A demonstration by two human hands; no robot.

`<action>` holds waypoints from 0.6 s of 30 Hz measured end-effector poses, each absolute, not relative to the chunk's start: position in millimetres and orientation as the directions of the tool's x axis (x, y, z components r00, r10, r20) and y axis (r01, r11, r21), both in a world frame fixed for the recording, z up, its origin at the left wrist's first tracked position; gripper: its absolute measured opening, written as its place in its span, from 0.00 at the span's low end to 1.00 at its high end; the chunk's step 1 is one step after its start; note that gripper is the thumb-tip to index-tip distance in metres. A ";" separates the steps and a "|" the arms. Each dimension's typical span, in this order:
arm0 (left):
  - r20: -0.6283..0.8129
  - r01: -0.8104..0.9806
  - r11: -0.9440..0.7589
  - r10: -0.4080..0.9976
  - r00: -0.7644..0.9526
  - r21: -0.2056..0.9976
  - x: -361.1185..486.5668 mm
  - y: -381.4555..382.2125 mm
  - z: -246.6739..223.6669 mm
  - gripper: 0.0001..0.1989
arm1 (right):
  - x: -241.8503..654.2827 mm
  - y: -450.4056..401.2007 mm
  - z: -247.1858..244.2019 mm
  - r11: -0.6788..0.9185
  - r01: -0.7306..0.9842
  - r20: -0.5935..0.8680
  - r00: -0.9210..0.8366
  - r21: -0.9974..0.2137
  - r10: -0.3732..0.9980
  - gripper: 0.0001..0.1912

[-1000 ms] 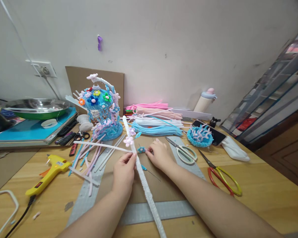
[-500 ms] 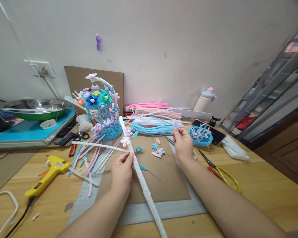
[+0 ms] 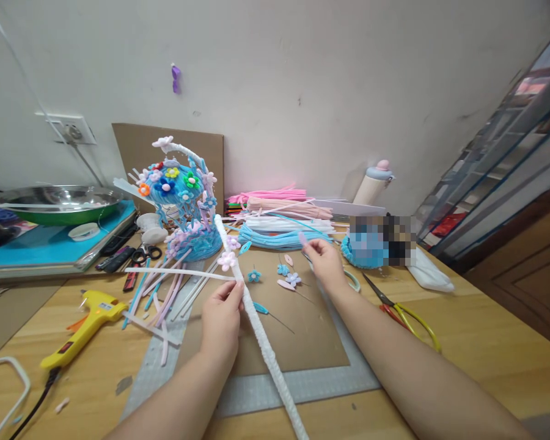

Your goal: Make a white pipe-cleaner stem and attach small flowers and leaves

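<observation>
My left hand (image 3: 222, 321) is closed around a long stick wrapped in white pipe cleaner (image 3: 268, 351), which slants across the cardboard sheet (image 3: 302, 342). A loose white strip (image 3: 178, 272) juts left from the same grip. Near the stick's upper end sit pale pink flowers (image 3: 227, 261) and a blue leaf (image 3: 245, 247). My right hand (image 3: 325, 263) pinches a small pink pipe-cleaner petal or leaf (image 3: 303, 239) in the air, apart from the stick. On the cardboard lie a blue flower (image 3: 253, 275), a lilac flower (image 3: 293, 279) and a blue leaf on wire (image 3: 260, 308).
A yellow glue gun (image 3: 85, 324) and cut pipe-cleaner pieces (image 3: 165, 299) lie left. Behind stands a flowered blue lamp-like craft (image 3: 176, 189), beside bundled pipe cleaners (image 3: 284, 235). Yellow-handled scissors (image 3: 403, 311) lie right, near a bottle (image 3: 371, 183). A blurred patch hides part of the right side.
My right hand has moved left with the pink piece, closer to the stick. My left hand keeps its hold on the stick. The whole view has shifted slightly.
</observation>
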State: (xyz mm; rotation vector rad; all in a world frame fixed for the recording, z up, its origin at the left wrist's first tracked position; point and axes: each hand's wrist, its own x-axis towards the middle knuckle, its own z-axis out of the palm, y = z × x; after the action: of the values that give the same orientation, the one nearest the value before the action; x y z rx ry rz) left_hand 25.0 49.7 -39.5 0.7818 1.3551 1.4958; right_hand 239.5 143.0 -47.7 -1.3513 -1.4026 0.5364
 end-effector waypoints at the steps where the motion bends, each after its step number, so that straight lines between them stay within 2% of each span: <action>1: -0.131 -0.224 0.051 0.924 -0.358 0.973 25.5 49.6 -39.3 0.16 | 238.6 144.2 -49.9 0.239 0.465 0.353 0.176 -0.852 0.919 0.18; 5: -0.134 -0.230 0.054 0.928 -0.347 0.972 27.9 48.3 -37.9 0.16 | 227.6 149.7 -61.1 0.175 0.584 0.274 0.084 -0.793 0.958 0.16; 9: -0.131 -0.225 0.056 0.933 -0.335 0.973 28.8 46.8 -37.2 0.15 | 214.8 154.5 -66.7 0.151 0.636 0.262 0.084 -0.757 0.961 0.17; 18: -0.142 -0.235 0.061 0.929 -0.342 0.970 26.8 48.1 -39.4 0.16 | 224.2 138.1 -36.3 0.174 0.546 0.381 0.292 -0.819 0.877 0.23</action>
State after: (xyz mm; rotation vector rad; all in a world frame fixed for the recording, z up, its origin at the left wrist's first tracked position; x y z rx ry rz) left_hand 26.8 48.1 -39.4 0.7713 1.3405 1.4838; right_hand 224.2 138.1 -36.3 -1.4970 -1.3790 0.3917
